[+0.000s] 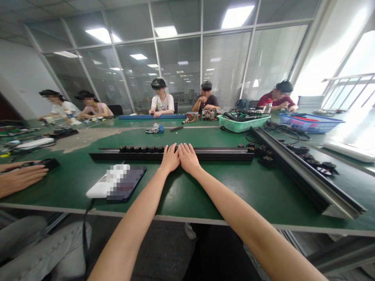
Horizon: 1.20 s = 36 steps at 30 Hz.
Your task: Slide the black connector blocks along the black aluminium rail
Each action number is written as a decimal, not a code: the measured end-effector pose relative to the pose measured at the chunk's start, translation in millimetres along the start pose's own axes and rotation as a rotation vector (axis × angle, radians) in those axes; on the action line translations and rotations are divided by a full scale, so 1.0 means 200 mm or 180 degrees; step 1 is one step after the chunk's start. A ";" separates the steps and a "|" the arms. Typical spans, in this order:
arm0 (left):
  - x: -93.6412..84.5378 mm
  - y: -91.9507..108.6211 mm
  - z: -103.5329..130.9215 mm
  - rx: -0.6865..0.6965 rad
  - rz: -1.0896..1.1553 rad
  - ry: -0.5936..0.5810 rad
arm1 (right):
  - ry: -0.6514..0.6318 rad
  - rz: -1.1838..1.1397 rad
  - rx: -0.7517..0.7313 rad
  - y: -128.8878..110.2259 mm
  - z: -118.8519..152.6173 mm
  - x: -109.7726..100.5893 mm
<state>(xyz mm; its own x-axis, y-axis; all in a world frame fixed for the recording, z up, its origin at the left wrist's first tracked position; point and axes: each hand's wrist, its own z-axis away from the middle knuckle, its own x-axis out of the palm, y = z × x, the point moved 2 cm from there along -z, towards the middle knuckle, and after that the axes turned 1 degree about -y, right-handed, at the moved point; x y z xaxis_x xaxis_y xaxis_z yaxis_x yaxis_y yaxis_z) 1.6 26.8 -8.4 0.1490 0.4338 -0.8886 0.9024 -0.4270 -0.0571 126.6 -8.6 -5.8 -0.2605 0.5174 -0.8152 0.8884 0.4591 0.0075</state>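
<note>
A long black rail (pixel 225 156) lies crosswise on the green table. In its channel, left of my hands, sit several small black pieces with copper-coloured parts (pixel 136 149), lined up in a row. My left hand (pixel 170 159) rests over the middle of this rail, fingers stretched out and lying on it. Right beside it, touching at the fingers, my right hand (pixel 188 159) lies on the rail in the same way, its fingers also extended. Whatever is under both hands is hidden. More small black pieces (pixel 266 160) lie loose by the rail's right end.
A second, longer rail (pixel 304 175) slants along the right. Behind it stand a green basket (pixel 244 124) of cables and a blue basket (pixel 312 124). A white device and phone (pixel 136 183) lie front left. A co-worker's hands (pixel 23 177) are at far left; several people sit opposite.
</note>
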 end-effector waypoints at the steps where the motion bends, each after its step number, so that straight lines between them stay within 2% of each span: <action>1: 0.00 0.00 0.00 -0.0008 -0.0010 -0.0008 | 0.0004 0.0007 0.0002 0.00 0.00 0.00; 8: -0.01 0.00 0.00 0.0031 -0.0036 -0.0048 | 0.0078 -0.0030 0.0051 -0.01 0.01 -0.01; 14: 0.00 0.01 0.00 -0.0008 -0.0034 0.0027 | 0.0089 -0.0033 0.0308 -0.03 0.01 -0.01; 19: -0.01 0.02 0.00 -0.0043 -0.0125 -0.0067 | 0.0005 -0.0033 0.0299 -0.02 0.01 -0.01; 27: 0.01 0.00 -0.01 0.0004 -0.0163 0.0071 | -0.0021 -0.0050 0.0455 -0.03 0.02 -0.01; 36: 0.02 0.00 -0.01 0.0015 -0.0111 0.0043 | -0.0144 -0.0018 0.0501 -0.03 0.01 -0.03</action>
<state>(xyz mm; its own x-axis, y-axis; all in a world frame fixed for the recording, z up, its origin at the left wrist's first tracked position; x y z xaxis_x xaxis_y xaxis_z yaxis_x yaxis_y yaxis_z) 3.1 30.6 -10.4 0.1228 0.4591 -0.8798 0.9053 -0.4151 -0.0903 124.8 -16.2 -1.7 -0.2514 0.4805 -0.8402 0.9362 0.3412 -0.0850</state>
